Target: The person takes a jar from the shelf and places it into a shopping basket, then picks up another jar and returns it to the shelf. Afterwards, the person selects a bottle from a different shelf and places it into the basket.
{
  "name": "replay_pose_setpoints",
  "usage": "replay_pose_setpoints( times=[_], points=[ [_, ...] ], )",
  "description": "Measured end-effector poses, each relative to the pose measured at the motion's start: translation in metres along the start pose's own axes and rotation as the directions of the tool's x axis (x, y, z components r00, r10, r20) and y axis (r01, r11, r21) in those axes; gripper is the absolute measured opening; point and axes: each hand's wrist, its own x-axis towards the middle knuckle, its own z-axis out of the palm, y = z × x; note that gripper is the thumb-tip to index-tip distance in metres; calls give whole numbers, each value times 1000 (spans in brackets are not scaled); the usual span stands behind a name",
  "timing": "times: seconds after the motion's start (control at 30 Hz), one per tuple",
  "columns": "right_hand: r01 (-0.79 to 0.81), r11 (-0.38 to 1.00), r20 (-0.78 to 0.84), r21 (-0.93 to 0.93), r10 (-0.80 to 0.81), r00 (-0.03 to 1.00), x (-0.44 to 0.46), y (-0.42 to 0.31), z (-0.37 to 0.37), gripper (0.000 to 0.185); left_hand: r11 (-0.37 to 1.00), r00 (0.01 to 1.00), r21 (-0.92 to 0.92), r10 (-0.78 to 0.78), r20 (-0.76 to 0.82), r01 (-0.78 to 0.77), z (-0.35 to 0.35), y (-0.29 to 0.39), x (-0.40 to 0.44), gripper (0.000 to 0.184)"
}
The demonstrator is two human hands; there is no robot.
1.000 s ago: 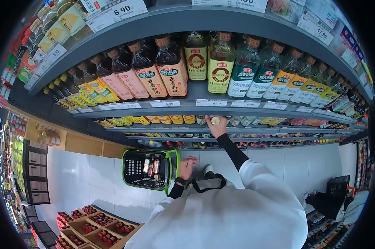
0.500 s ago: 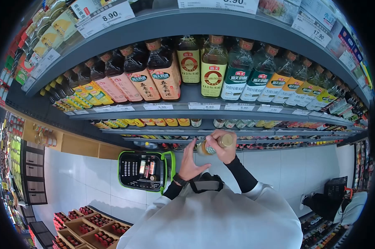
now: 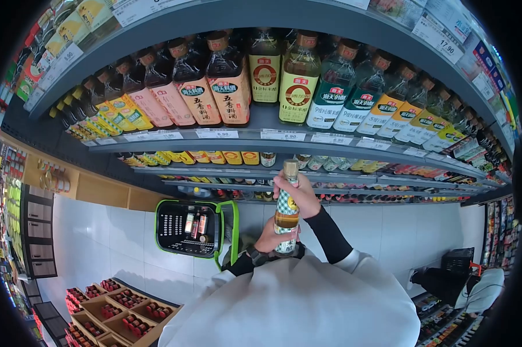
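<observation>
Both of my hands are on a slim vinegar bottle with a gold cap and green-checked labels, its cap end toward the shelf. My right hand wraps round the upper part, just below the cap. My left hand grips the lower part near the base label. Left of my hands a black shopping basket with a green rim and handle stands on the floor, holding several small bottles or packages. Ahead is a shelf lined with bottles, including yellow-green labelled bottles near the middle.
Pink-labelled bottles and teal-labelled bottles flank the middle of the shelf. A wooden display with red-topped jars is at lower left. At right another person is beside a dark basket.
The bottle has turned from pointing cap-first at me to lying lengthwise in view, label showing. My left hand has closed on its lower part. The view has shifted slightly.
</observation>
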Motion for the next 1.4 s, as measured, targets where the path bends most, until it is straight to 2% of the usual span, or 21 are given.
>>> replay_pose_setpoints(
  times=[0.03, 0.33, 0.8, 0.9, 0.97, 1.1, 1.2, 1.3, 1.4],
  points=[
    [-7, 1000, 35, -11, 7, 999, 3, 3, -3, 22, 997, 1000, -82, -16, 10, 17, 3, 4, 0, 44],
    [-39, 993, 94, 116, 28, 995, 21, -11, -2, 26, 976, 996, -204, -78, -33, 69, 12, 31, 8, 38],
    [-60, 982, 50, 179, 52, 997, 35, -13, -7, 27, 975, 989, -184, -139, -53, 127, 12, 40, 16, 35],
    [-70, 981, 35, 183, 65, 997, 35, -18, -5, 29, 970, 987, -193, -157, -29, 149, 12, 39, 15, 41],
    [-67, 988, 20, 138, 65, 998, 35, -20, -4, 31, 952, 990, -272, -142, 5, 138, 12, 38, 12, 48],
    [-89, 980, 18, 177, 87, 996, 34, -22, -2, 31, 909, 991, -394, -117, 67, 134, 23, 43, 4, 60],
    [-91, 982, -4, 164, 93, 996, 33, -22, -1, 31, 894, 988, -421, -137, 70, 153, 16, 34, 5, 55],
    [-79, 986, 1, 149, 79, 997, 33, -22, -2, 32, 828, 978, -523, -141, 154, 201, 7, 22, 12, 61],
    [-73, 985, 37, 157, 68, 997, 33, -22, -4, 32, 862, 984, -474, -137, 117, 176, 10, 20, 14, 62]
  ],
)
